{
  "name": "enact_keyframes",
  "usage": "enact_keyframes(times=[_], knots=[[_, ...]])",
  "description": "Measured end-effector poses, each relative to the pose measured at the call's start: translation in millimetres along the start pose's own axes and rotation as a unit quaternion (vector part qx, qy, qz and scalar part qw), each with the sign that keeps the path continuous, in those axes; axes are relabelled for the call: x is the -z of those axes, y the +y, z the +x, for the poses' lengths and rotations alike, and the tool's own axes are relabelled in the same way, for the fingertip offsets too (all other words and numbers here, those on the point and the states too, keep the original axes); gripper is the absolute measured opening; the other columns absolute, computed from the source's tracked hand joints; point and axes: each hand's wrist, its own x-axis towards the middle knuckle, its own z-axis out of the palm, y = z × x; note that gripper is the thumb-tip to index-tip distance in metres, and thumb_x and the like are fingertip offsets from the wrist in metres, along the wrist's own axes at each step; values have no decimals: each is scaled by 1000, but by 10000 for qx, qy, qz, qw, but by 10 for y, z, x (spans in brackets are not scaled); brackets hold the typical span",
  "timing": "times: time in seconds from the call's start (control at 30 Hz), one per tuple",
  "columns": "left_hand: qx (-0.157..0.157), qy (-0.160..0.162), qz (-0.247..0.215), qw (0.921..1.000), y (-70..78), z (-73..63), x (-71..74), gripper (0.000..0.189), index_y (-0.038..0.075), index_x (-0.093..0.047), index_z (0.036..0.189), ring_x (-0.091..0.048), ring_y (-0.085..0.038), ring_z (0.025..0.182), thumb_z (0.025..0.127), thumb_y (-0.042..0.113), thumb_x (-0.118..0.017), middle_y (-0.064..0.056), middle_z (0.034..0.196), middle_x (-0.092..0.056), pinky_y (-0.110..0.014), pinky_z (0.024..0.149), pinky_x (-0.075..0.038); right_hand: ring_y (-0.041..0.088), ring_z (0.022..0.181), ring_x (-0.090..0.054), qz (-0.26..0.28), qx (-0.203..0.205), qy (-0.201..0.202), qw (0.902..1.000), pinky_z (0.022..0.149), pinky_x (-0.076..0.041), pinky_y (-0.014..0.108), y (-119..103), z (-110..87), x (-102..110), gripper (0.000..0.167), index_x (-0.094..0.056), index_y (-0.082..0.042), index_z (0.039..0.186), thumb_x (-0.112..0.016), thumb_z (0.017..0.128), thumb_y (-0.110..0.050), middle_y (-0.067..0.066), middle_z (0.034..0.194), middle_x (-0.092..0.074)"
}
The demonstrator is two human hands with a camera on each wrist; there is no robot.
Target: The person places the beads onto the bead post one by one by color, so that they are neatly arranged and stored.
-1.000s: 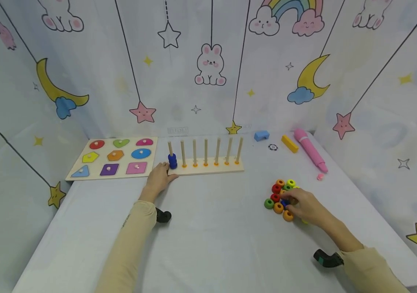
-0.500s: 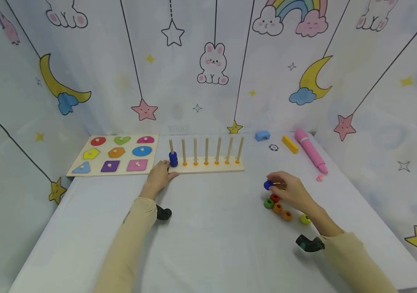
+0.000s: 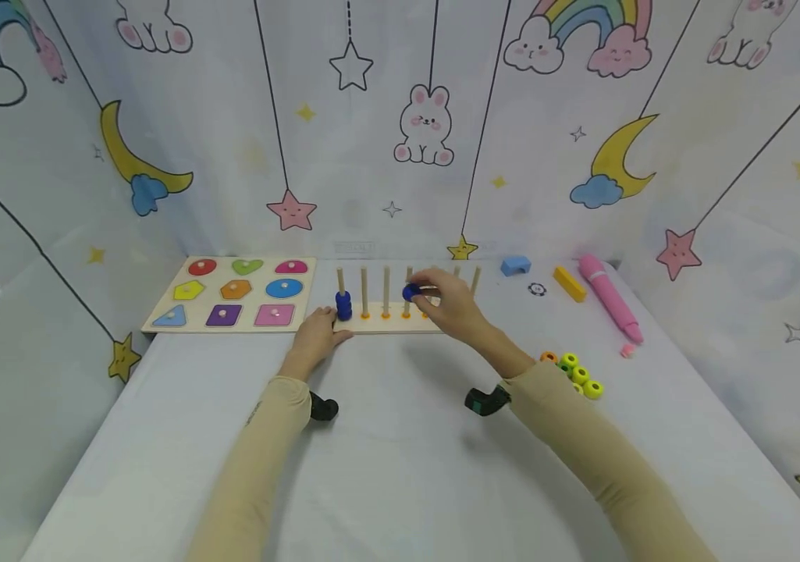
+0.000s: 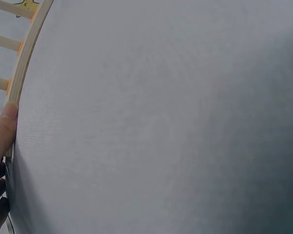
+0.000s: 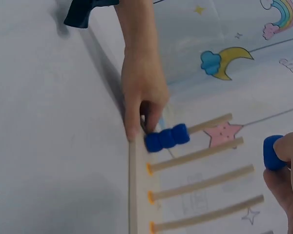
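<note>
Being pinched between the thumb and fingers of the right hand, a blue bead is being held in the air; in the right wrist view it is being shown apart from the tips of the pegs of a wooden peg board. In the head view, some pegs are being partly hidden by this hand. By the left hand, the left end of the peg board is being gripped, the thumb being laid along the near edge and a finger being placed just beside a stack of three blue beads, which is being carried by the leftmost peg. To the left, a shape puzzle with coloured pieces is being supported by the white-covered table. To the right, nearer to the person, a group of loose beads, yellow, green and orange, is being partly covered by the right sleeve. Farther back, a blue block, a yellow block and a pink marker-like object are being seen, with a small pink piece near its tip.
</note>
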Motion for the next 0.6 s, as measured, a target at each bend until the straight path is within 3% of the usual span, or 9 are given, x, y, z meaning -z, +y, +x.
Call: enact_keyframes(times=[0.13, 0.33, 0.6], knots=[[39, -27, 29, 10000, 6, 1, 3, 71, -11, -39, 138, -31, -41, 133, 92, 39, -60, -27, 141, -39, -48, 111, -25, 25, 98, -64, 13, 77, 19, 10000, 84, -52, 20, -68, 349, -280, 24, -59, 8, 108, -63, 85, 8, 18, 106, -63], [-17, 106, -66, 9999, 1, 15, -15, 69, -12, -41, 136, -33, -42, 132, 91, 37, -62, -28, 139, -41, -48, 110, -27, 21, 102, -62, -9, -263, -199, 9995, 85, -48, 14, -86, 759, -602, 25, -57, 7, 113, -61, 88, 4, 16, 110, -62], [-68, 214, -92, 9997, -22, 3, -36, 69, -11, -43, 135, -34, -41, 132, 90, 37, -63, -28, 138, -42, -47, 110, -28, 21, 101, -63, -145, -494, -570, 9970, 86, -49, 17, -68, 1000, -816, 26, -57, 7, 114, -60, 89, 4, 17, 112, -62]])
